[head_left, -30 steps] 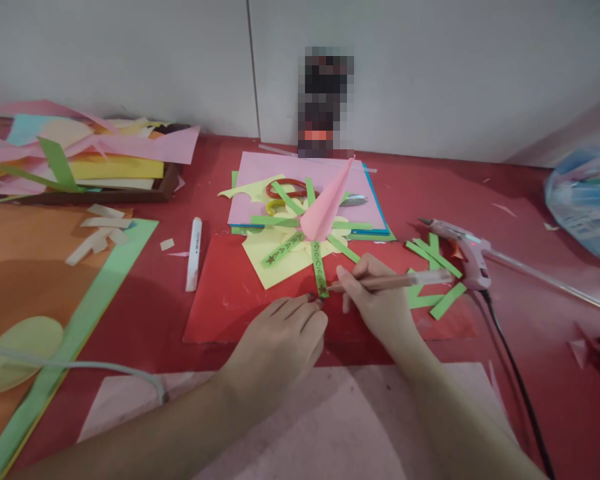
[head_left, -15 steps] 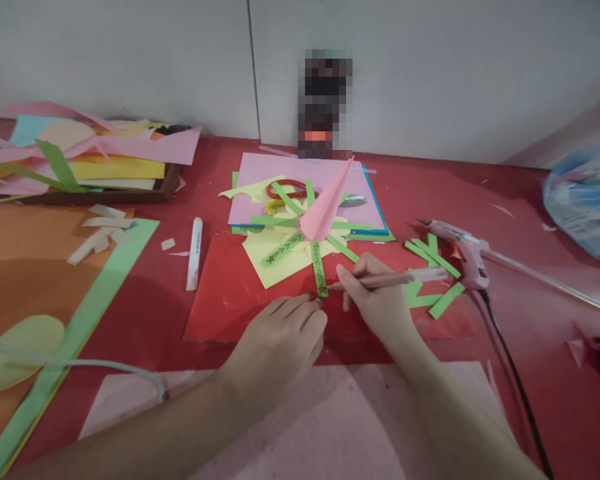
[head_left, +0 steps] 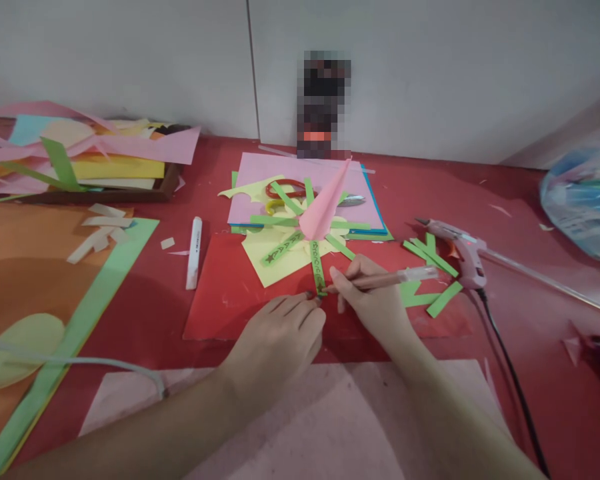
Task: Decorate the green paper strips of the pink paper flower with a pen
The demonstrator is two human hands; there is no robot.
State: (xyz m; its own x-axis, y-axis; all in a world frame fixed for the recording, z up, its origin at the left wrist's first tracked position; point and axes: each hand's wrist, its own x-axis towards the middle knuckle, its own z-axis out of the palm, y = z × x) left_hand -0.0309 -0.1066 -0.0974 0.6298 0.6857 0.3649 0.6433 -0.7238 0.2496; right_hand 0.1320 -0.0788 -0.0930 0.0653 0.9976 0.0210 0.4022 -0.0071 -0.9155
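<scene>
A pink paper cone (head_left: 325, 203) stands on a yellow sheet (head_left: 275, 257) with green paper strips fanning out from its base. My right hand (head_left: 373, 297) grips a pen (head_left: 395, 277) whose tip rests on the near end of one marked green strip (head_left: 318, 268). My left hand (head_left: 280, 333) lies on the red sheet (head_left: 220, 300), fingers curled, fingertips pressing the near tip of that same strip. Another green strip (head_left: 280, 250) with black marks lies to the left of it.
A pink glue gun (head_left: 463, 250) with a black cord lies at right beside loose green strips (head_left: 430, 277). A white marker (head_left: 194, 252) lies at left. A tray of coloured paper (head_left: 80, 163) sits back left; a plastic bag (head_left: 580, 200) at far right. Scissors (head_left: 285, 190) rest on pink paper.
My right hand and the pen have shifted slightly left along the strip's near end. My left hand has stayed in place.
</scene>
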